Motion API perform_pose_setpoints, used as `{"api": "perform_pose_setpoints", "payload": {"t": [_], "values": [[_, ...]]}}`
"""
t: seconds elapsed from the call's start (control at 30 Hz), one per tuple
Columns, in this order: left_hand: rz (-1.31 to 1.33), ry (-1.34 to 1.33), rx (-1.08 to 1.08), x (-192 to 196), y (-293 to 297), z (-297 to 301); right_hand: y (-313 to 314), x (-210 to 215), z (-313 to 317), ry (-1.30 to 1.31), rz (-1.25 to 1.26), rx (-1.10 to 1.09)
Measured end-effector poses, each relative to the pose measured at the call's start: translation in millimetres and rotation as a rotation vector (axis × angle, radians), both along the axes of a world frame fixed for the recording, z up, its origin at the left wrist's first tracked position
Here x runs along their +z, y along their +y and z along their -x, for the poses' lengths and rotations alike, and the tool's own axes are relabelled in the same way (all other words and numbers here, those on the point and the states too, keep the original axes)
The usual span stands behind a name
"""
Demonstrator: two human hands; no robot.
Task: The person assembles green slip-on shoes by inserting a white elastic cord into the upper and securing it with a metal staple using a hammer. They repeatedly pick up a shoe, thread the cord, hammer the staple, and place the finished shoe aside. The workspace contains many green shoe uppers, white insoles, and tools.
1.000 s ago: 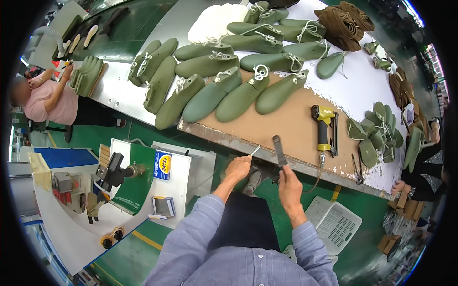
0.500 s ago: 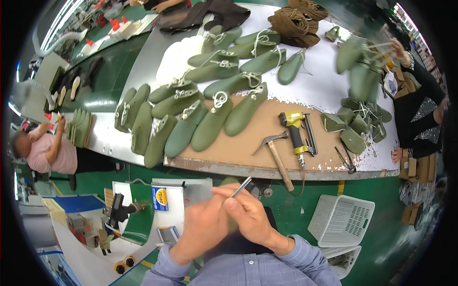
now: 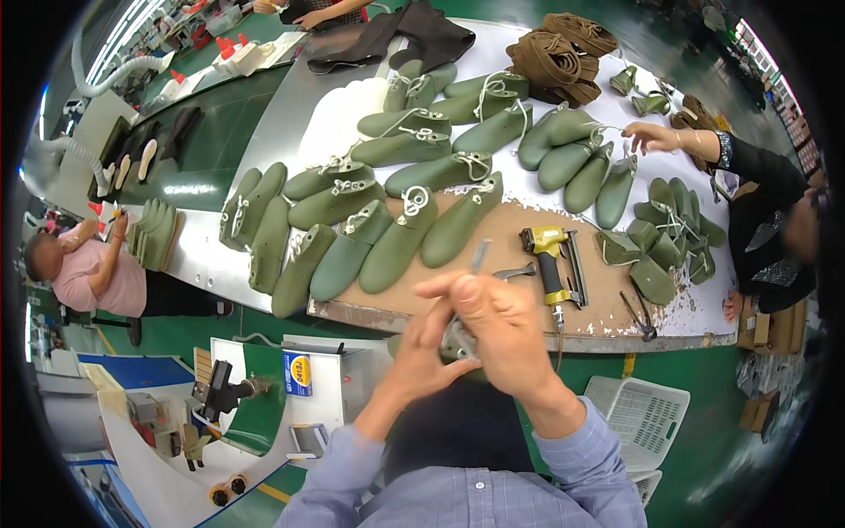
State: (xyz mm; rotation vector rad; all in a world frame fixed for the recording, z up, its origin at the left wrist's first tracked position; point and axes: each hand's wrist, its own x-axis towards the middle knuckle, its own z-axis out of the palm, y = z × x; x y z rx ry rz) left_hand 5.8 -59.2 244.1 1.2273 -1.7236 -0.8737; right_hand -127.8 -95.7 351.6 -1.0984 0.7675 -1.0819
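Observation:
In front of the table's near edge, my right hand [image 3: 509, 330] is closed, partly smeared by motion. A thin metal rod-like tool [image 3: 481, 253] sticks up past its fingers. My left hand [image 3: 421, 359] is curled against the right one, around a pale, greyish thing [image 3: 458, 341] that is mostly covered by the fingers. A bit of green [image 3: 395, 345] shows beside the left hand, its shape hidden. Just beyond lie green shoe lasts [image 3: 400, 242] with white cords, a hammer [image 3: 518, 272] partly behind my right hand, and a yellow-black nail gun [image 3: 553, 264].
More corded lasts [image 3: 664, 233] and pincers [image 3: 640, 317] lie on the table's right. A co-worker's hand [image 3: 651, 138] reaches over lasts at the far right. Brown material [image 3: 563, 57] is piled behind. A white crate [image 3: 638, 418] stands below right, a machine [image 3: 216, 392] at left.
My hands have moved up and right, toward the table, with the metal tool now higher. The co-worker's bunch of lasts, blurred in the air before, now lies on the table.

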Motion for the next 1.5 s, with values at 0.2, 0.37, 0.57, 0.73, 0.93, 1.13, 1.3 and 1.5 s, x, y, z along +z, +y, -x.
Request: {"api": "perform_pose_setpoints", "payload": {"t": [0.2,0.37,0.57,0.73,0.93,1.13,1.3,1.5], "values": [[-0.442,-0.096,-0.076,-119,-30,11,1,-20,-17,-0.187,-0.256,-0.002],[0.14,-0.203,0.16,-71,-26,-17,-2,2,22,-0.599,-0.142,-0.015],[0.02,-0.318,0.296,-152,-45,-31,-38,-63,5,-0.051,-0.349,-0.224],[0.09,-0.353,0.191,-166,-41,-42,-45,-101,9,0.616,0.207,-0.359],[0.095,-0.293,0.094,-171,-40,-53,-30,-188,20,1.129,0.398,-0.044],[0.147,-0.303,0.045,-170,-47,-58,-29,-197,8,1.281,0.642,0.116],[-0.039,-0.467,0.048,-245,-35,-75,-39,-240,-47,1.422,0.485,0.17],[0.008,-0.345,0.051,-155,-34,-37,-11,-244,5,1.027,0.399,-0.484]]}}
